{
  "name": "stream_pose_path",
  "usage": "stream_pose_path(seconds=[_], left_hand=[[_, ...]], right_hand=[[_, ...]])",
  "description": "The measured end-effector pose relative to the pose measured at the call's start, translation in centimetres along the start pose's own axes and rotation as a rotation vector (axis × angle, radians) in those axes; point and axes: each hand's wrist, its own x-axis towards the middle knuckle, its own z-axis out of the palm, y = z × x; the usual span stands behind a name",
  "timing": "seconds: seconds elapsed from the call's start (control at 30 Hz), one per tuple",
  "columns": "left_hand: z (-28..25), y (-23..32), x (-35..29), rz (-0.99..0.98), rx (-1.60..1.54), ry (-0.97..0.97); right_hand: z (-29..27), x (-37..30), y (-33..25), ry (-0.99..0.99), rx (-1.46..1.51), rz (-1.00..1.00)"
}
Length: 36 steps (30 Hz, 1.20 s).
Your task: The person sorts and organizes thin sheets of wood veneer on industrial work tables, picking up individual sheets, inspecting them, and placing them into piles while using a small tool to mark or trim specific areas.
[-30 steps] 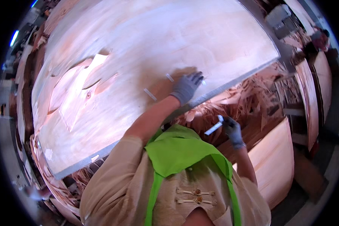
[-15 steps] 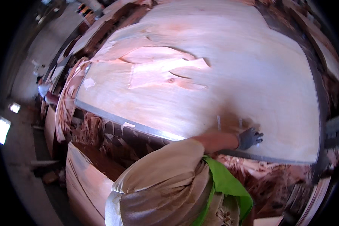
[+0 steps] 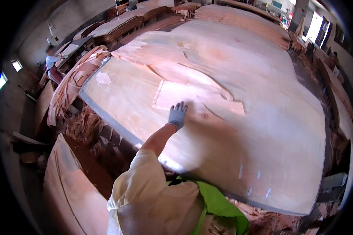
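My left hand (image 3: pixel 177 116), in a grey glove, reaches out over the large pale wood veneer sheet (image 3: pixel 278 145). Its fingers are stretched and apart, with nothing held in them. The fingertips are at the lower edge of a loose pinkish veneer piece (image 3: pixel 192 94), which lies on the sheet; whether they press on it I cannot tell. Right of this piece the veneer has a curved split with a raised edge. Several short white tape strips (image 3: pixel 241 171) stick to the sheet near its front right. My right hand is out of the picture.
Torn veneer scraps (image 3: pixel 84 127) heap up below the sheet's left edge. A bent veneer panel (image 3: pixel 68 188) leans at the front left. Veneer stacks (image 3: pixel 239 23) stand at the back. At the far left another person (image 3: pixel 53 64) stands by a table.
My left hand has moved from the sheet's front right edge leftward and farther in, to the loose veneer piece. The view has tilted up, showing more of the room.
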Motion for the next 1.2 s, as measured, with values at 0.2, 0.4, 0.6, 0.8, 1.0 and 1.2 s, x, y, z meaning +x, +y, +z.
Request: stream_pose_path(seconds=[0.2,0.4,0.6,0.8,1.0,1.2], left_hand=[[6.4,-9.3,6.3,0.170,-0.187,0.278],[5.0,-14.7,11.9,0.007,-0.294,0.312],[-4.6,-11.8,25.0,0.008,-0.308,0.473],[-14.5,-5.8,30.5,0.051,-0.393,0.564],[-13.1,4.2,16.1,0.735,-0.576,0.614],[-1.7,-3.5,-11.8,0.265,-1.540,-1.335]], right_hand=[[6.6,3.4,3.5,0.360,0.323,0.207],[9.7,-0.4,11.2,0.429,0.728,0.416],[11.7,3.2,12.4,0.396,0.845,0.527],[14.7,6.5,14.4,0.394,1.081,0.223],[18.8,5.5,7.2,0.301,1.230,0.089],[17.9,5.0,7.1,0.274,1.012,0.078]])
